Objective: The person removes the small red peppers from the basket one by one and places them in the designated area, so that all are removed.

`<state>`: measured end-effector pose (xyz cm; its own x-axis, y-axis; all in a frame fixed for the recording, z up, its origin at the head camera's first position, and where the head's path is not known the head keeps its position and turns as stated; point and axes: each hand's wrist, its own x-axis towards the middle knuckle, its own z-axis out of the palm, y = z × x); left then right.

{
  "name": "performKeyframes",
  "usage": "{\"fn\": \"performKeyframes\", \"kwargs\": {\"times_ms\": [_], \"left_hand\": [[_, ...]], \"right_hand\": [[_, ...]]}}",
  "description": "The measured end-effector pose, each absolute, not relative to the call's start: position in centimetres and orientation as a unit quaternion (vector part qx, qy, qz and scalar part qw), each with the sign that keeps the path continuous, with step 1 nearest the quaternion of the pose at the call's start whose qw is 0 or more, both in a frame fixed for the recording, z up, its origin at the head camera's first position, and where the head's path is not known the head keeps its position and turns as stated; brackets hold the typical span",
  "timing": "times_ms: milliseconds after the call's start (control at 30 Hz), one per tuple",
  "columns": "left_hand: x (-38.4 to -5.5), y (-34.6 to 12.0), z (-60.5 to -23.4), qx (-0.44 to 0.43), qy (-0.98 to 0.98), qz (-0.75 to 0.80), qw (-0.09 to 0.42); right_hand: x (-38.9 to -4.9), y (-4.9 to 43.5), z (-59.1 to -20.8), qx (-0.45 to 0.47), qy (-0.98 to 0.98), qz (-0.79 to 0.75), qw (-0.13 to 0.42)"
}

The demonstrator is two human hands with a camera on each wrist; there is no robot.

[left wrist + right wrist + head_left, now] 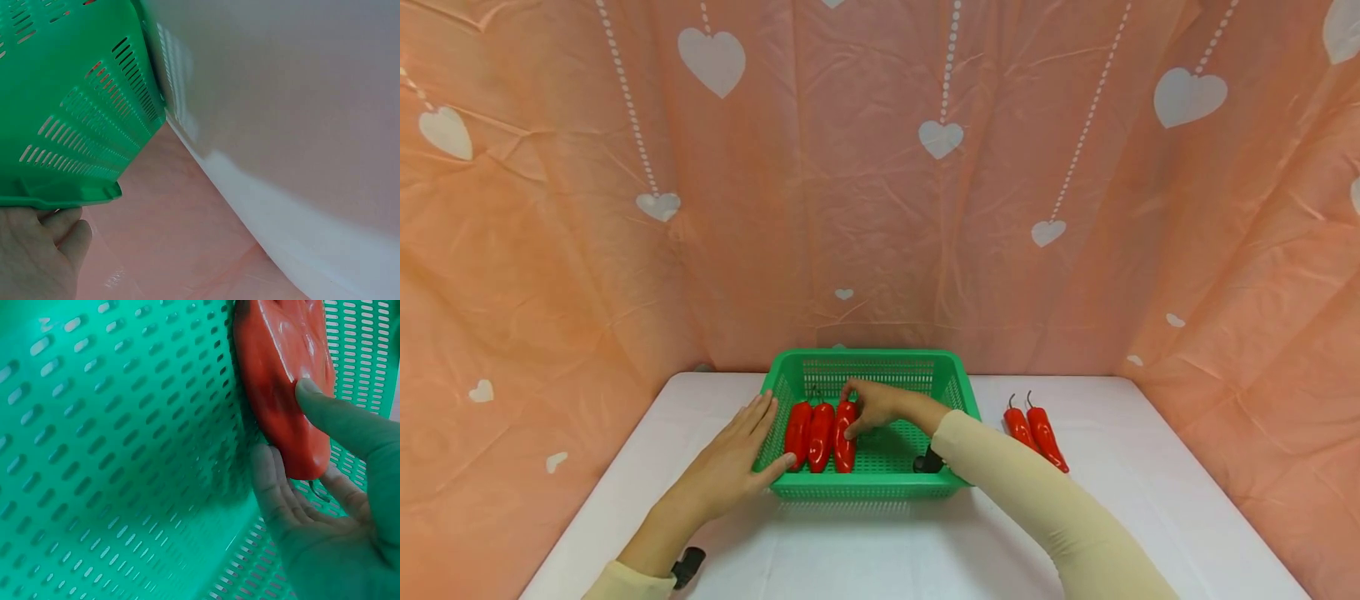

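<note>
- The right-hand red chili pepper of the basket row was grasped by the right hand, in the lower centre of the head frame; in the right wrist frame, the thumb was pressed to its side and the fingers were spread about its stem end.
- The middle red chili pepper and the leftmost red chili pepper were seen lined up to the left of it, inside the green slotted plastic basket.
- The left rim of the basket was touched by the left hand, its fingers extended and its thumb set apart over the near corner; nothing was clenched in it, though how firmly the rim was pressed could not be told.
- Two loose red chili peppers were seen on the white table, right of the basket, at the lower right of the head frame.
- The step in hand was judged to be the placing of the grasped pepper in the row, although a pick-up could not be ruled out from one moment.
- If so, a gentle release was called for, then a reach rightward for a loose pepper, with the basket kept steadied.
</note>
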<state>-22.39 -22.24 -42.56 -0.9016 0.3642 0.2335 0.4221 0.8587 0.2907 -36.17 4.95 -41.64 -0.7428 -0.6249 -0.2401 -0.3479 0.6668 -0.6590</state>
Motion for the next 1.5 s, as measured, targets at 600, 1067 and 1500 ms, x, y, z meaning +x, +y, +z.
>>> {"fn": "performKeyframes", "kwargs": {"times_ms": [600,1067,1500], "left_hand": [[-22.4,-22.3,-42.6,-0.211,-0.958,-0.169,0.092],[-22.4,-22.3,-42.5,-0.214,-0.957,-0.174,0.09],[-22.3,-22.3,-42.5,-0.211,-0.958,-0.174,0.086]], "right_hand": [[-35.8,5.4,-40.6,-0.282,0.872,-0.338,0.215],[-35.9,6.7,-39.1,-0.309,0.861,-0.362,0.178],[-35.2,7.8,-37.3,-0.318,0.832,-0.425,0.163]]}}
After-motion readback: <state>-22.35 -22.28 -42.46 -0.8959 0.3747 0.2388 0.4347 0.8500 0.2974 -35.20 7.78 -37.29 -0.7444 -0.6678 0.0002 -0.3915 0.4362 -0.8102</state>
